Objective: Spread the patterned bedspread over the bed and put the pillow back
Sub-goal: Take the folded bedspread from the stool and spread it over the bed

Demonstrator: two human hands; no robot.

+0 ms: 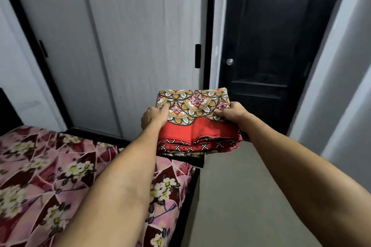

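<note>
- Folded red-and-gold patterned cotton bedspread (195,120) held mid-air just past bed corner, all folds intact.
- Left hand (153,116) & right hand (230,111) each grip a side, thumbs on top.
- Bed w/ pink floral sheet (40,166) not yet covered; spreading not begun, pillow not in view.

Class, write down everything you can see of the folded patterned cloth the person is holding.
The bedspread is folded into a thick rectangle of several layers. Its top shows scalloped fans in gold, brown, white and red, then a plain red band. The stacked near edges show a red border with white dotted crosses. It looks like thin cotton. It is held roughly level in the air near the corner of the bed, not yet spread. The left hand grips its left edge, the right hand its right edge.
</note>
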